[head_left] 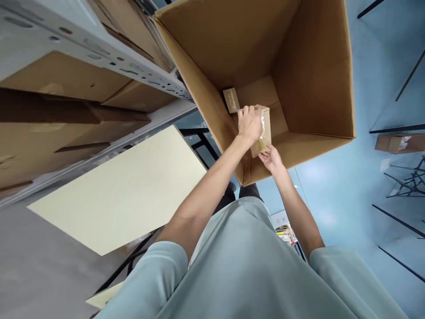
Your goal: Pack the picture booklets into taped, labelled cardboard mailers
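Inside a large open cardboard carton (pixel 315 75) I hold a small cardboard box (pixel 266 128) sealed with clear, shiny tape. My left hand (pixel 249 123) lies over its left side and top, with the fingers bent around it. At the lower right corner, my right hand (pixel 270 158) grips the box from below. Just beyond my left hand, a second small taped box (pixel 231 100) rests against the carton's left wall. My left hand partly covers the held box, and I cannot tell whether it touches the carton's bottom.
A metal shelf rack (pixel 133 66) with cardboard boxes (pixel 66 110) stands close on the left. Below it is a cream tabletop (pixel 122 186) on black legs. Black metal legs (pixel 398 221) and a small open box (pixel 400 143) are on the blue floor (pixel 318 190) at right.
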`<state>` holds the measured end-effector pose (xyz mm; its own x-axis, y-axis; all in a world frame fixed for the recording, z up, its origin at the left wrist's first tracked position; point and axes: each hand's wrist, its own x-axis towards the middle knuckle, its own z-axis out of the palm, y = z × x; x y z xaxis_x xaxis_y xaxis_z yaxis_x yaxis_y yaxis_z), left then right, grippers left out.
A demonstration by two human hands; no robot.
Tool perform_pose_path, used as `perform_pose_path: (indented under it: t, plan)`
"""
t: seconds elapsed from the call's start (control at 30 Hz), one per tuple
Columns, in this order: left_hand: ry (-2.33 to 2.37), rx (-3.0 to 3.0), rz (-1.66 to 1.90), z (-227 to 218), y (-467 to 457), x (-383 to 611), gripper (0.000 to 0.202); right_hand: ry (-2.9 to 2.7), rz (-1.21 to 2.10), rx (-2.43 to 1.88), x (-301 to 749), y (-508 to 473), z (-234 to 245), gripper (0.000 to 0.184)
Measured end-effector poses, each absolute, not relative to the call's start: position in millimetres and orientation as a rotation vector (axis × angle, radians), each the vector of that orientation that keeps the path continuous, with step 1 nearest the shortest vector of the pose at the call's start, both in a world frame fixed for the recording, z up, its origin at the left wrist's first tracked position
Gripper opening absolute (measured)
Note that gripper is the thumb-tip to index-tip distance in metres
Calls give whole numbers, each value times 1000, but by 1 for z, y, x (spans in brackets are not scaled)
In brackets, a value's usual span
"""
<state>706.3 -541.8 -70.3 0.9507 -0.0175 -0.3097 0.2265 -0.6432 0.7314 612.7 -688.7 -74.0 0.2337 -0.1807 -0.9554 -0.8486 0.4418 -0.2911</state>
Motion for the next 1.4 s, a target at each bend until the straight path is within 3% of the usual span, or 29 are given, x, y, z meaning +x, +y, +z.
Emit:
perform_pose_path:
  t: [0.13, 0.3, 0.47, 0.6, 0.7, 0.8, 0.97, 1.23, 1.4]
  plan:
    - [187, 2368, -635, -138, -535, 739, 67, 1434, 655, -1117, 653, -665, -137, 5]
    - [252, 2422, -791, -202, -511, 770, 87, 1411, 734, -1258, 699, -634, -205, 24]
    - [413, 2416, -685, -254, -449, 814, 82, 1193, 884, -1287, 740, -589, -253, 40]
    - [588, 2350, -482, -268, -401, 829, 82, 797, 1153, -1404, 765, -560, -258, 45]
    - [610, 2319, -408, -241, -394, 815, 69, 674, 1221, -1474, 772, -554, -234, 36]
    - [590, 2326, -421, -186, -416, 789, 58, 632, 1201, -1500, 771, -571, -190, 23]
    - [550, 2335, -444, -77, -487, 736, 68, 462, 1091, -1471, 751, -665, -86, 13]
    - [452, 2158, -145, 73, -641, 658, 67, 442, 745, -1465, 646, -896, 54, 40]
    - [284, 1977, -9, 132, -761, 616, 51, 358, 463, -1547, 591, -1023, 116, 65]
